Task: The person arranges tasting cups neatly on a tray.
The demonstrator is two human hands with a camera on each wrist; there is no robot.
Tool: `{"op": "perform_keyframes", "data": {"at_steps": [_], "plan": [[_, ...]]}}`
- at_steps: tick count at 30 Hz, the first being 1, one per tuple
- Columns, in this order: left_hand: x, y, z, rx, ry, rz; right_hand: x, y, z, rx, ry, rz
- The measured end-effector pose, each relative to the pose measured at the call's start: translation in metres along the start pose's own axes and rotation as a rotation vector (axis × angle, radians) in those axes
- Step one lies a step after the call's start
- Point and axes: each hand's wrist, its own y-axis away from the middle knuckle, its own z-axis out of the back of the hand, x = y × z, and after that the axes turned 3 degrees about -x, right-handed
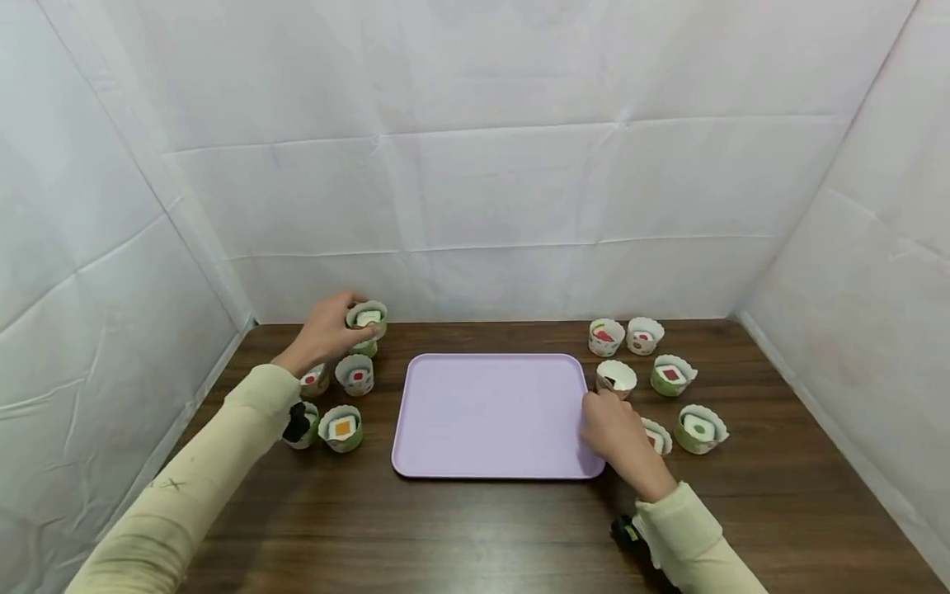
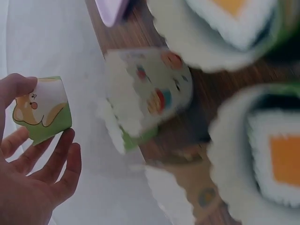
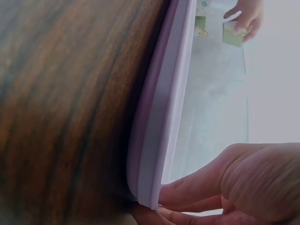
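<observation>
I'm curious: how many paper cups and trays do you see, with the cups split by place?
Paper cup in the left hand: 1
Paper cups left of the tray: 5
Paper cups right of it: 6
Trays: 1
Total: 13

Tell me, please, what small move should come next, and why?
Probably the left hand should carry its cup across to the lilac tray: the cup is lifted, the tray is bare, and the right hand grips its edge.
</observation>
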Motion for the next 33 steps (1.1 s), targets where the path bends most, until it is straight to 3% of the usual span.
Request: {"op": "perform_keyframes", "data": {"at_steps": [13,20,33], "plan": [[-0.029,-0.01,-0.03,0.079,0.014,-0.046,0.001,0.0,0.001,0.001,-0.002,-0.004],[-0.045,-0.009,-0.046,0.166,-0.001,-0.065,0.0,0.0,0.001,0.009,-0.006,-0.021],[-0.049,-0.013,-0.066,0.27,-0.059,-0.062,-0.002,-0.002,0.0,0.004,-0.012,-0.021]]}}
